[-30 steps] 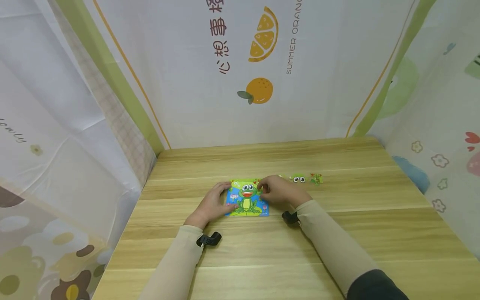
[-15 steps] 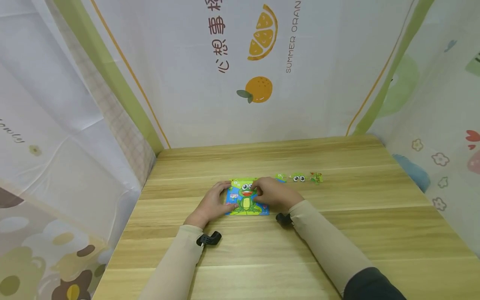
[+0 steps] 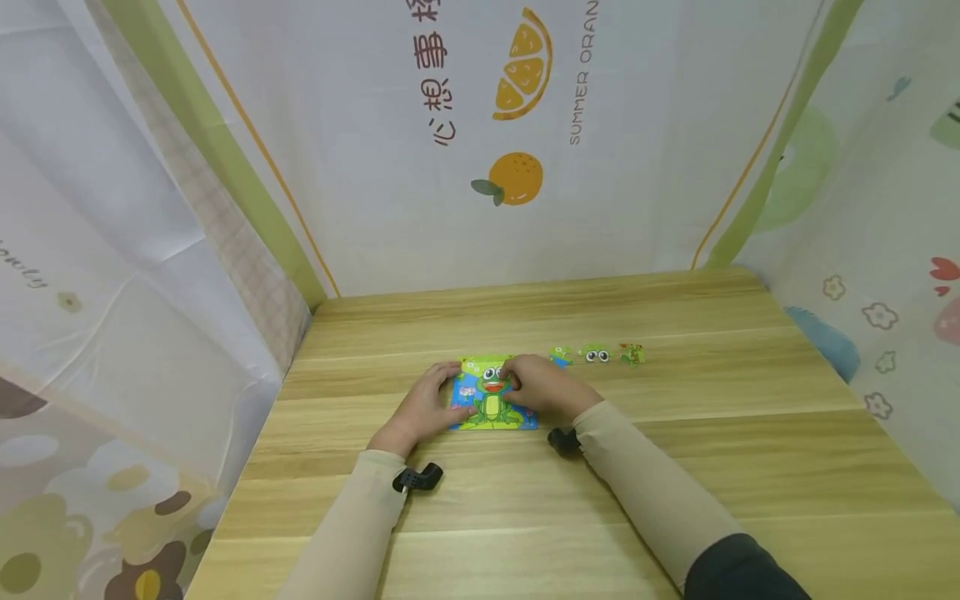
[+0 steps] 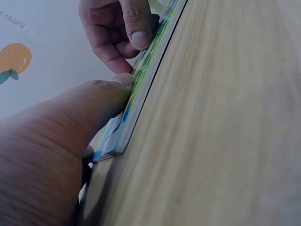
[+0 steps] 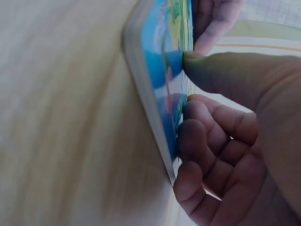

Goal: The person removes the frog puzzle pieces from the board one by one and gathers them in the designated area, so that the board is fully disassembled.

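A square frog jigsaw puzzle (image 3: 491, 408) with a blue and green picture lies on the wooden table. My left hand (image 3: 425, 410) holds its left side, thumb on the picture and fingers along the left edge. Curled over the upper right part, my right hand (image 3: 543, 385) covers one side of the frog's face. In the right wrist view its thumb (image 5: 202, 66) and fingertips touch the picture's surface, slightly apart. I cannot tell whether they pinch a piece. The other hand's thumb (image 4: 110, 96) presses the puzzle in the left wrist view.
Right of the puzzle, loose pieces lie in a row: a green and blue piece (image 3: 560, 357), a piece with two big eyes (image 3: 597, 356) and a green piece with red bits (image 3: 632, 354). Printed curtains (image 3: 420, 233) rise behind the wooden table (image 3: 480, 517) and at both sides.
My right hand has moved left from the puzzle's right edge over the frog's face, uncovering the green and blue loose piece. The left hand stays in place.
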Available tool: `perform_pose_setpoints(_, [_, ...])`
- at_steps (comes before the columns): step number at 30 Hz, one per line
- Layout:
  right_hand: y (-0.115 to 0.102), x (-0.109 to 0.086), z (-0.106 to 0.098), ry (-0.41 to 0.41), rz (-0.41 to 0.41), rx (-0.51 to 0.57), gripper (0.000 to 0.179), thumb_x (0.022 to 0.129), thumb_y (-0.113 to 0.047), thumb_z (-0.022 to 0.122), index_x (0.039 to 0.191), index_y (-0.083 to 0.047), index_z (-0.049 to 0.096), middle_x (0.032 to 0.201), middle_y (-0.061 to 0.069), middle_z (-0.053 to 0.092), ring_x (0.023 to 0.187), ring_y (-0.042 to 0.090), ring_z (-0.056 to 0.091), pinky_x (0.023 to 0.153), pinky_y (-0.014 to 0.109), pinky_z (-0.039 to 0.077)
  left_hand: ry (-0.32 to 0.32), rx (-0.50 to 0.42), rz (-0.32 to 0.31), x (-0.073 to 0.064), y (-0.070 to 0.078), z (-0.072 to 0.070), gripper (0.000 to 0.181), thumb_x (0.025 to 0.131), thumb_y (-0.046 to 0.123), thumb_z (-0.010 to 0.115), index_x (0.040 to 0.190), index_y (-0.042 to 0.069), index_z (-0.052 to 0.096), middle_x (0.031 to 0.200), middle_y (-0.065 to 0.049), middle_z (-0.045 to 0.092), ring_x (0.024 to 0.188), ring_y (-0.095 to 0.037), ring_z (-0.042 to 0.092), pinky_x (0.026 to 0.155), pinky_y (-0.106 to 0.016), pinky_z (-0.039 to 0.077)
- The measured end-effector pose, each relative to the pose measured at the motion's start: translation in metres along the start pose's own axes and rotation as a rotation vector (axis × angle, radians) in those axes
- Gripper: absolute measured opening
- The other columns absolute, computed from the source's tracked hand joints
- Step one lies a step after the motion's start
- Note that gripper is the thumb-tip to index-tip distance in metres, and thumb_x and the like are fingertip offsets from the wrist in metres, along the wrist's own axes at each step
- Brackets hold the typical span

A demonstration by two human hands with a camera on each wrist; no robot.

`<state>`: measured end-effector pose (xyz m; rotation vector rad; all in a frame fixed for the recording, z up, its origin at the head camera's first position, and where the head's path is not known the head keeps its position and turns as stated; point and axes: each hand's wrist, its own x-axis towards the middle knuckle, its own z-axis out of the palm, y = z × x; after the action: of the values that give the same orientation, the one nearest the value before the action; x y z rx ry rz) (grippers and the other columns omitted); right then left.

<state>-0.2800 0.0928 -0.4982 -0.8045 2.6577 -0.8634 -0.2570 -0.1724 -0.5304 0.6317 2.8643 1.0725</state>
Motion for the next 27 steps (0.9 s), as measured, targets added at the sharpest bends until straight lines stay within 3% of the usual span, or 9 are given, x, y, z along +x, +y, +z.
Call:
perform_pose_setpoints(6, [0.0,0.0013,0.0021,0.009,0.009,-0.002,0.032,0.099,-0.02,0.076,0.125,-0.002,0.07,0.074,-0.001,0.059,0.054,0.009,0.053,0.062,0.027,0.05,-0.002,-0.008,-0.005,-0.0008,0.0001,0.0003,0.085,0.086,0.043,0.088,0.152,0.004,0.051,0.16,-0.004,0.044,0.149,-0.027,0.041,0.122,-0.044,0.035])
perform_pose_setpoints(27, [-0.0027,0.0022,0.0014,-0.001,0.049,-0.011,0.028,0.1,-0.021,0.075,0.122,-0.005,0.067,0.076,0.002,0.06,0.05,0.011,0.057,0.066,0.028,0.054,0.009,0.006,0.014,0.0005,-0.0015,0.0008,0.086,0.086,0.046,0.087,0.151,0.003,0.051,0.16,-0.005,0.045,0.148,-0.029,0.042,0.122,-0.045,0.036])
